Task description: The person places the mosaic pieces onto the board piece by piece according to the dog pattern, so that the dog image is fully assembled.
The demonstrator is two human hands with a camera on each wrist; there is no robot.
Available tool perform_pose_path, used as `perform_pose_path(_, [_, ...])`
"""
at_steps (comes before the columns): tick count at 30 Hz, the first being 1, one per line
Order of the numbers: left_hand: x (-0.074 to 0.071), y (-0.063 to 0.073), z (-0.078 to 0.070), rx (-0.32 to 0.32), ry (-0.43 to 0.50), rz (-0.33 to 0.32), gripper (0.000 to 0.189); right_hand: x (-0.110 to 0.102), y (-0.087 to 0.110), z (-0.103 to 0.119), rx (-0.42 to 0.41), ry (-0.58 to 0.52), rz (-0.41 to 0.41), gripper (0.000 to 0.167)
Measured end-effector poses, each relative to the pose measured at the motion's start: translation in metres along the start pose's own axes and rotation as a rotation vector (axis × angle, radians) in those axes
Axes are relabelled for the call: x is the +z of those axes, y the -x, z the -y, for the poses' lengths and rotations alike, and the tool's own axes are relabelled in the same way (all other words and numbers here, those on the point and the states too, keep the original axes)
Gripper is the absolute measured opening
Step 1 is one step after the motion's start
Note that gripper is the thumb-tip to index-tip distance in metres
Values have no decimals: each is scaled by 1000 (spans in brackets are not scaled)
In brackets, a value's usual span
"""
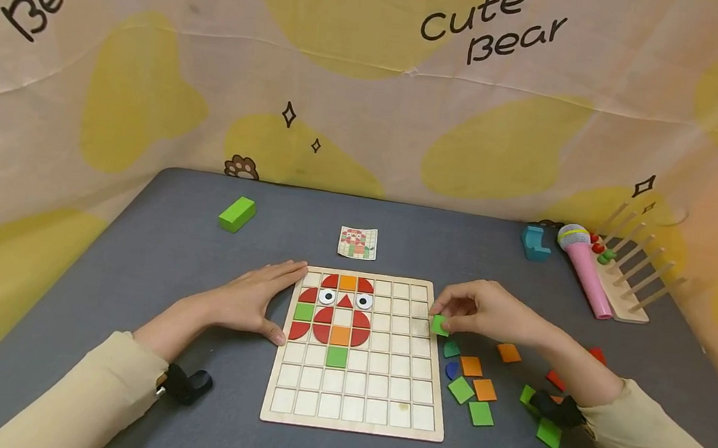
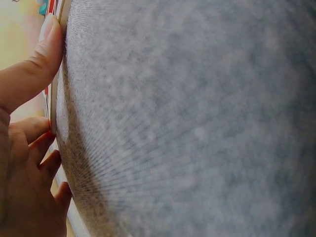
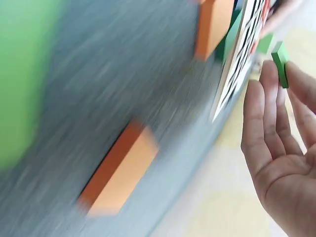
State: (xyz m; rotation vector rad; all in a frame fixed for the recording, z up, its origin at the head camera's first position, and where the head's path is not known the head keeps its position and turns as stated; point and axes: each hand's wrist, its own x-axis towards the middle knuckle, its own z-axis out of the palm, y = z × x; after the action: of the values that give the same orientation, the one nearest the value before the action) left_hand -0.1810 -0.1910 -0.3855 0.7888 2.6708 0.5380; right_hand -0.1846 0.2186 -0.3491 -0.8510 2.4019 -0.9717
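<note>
A pale wooden grid board (image 1: 384, 387) lies in the middle of the table, its upper left squares filled with red, orange and green pieces and two eye pieces. My left hand (image 1: 246, 296) rests at the board's left edge, fingers stretched toward the far corner and thumb lower down; the left wrist view shows the thumb (image 2: 45, 47) against the edge. Between thumb and fingertips my right hand (image 1: 488, 310) pinches a green square tile (image 1: 440, 325) at the board's right edge. In the right wrist view the same green tile (image 3: 280, 64) is seen nearly edge-on.
Loose green tiles (image 1: 481, 413), orange tiles (image 1: 471, 366) and several other pieces lie right of the board. Behind it is a small pattern card (image 1: 358, 243). A green block (image 1: 238, 214) stands back left; a pink microphone (image 1: 586, 273) and a pegged wooden stand (image 1: 630, 300) lie back right.
</note>
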Motion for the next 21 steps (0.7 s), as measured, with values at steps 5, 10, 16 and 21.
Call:
perform_pose_path(5, [-1, 0, 0, 6, -1, -4, 116, 17, -17, 20, -6, 2, 3, 14])
perform_pose_path(10, [0, -1, 0, -4, 2, 2, 116, 35, -29, 38, -22, -17, 39, 15])
perform_pose_path(16, [-1, -1, -1, 4, 4, 1, 116, 52, -42, 56, -84, -28, 63, 17])
perform_pose_path(21, [-1, 0, 0, 8, 4, -3, 115, 64, -54, 69, -94, -40, 76, 14])
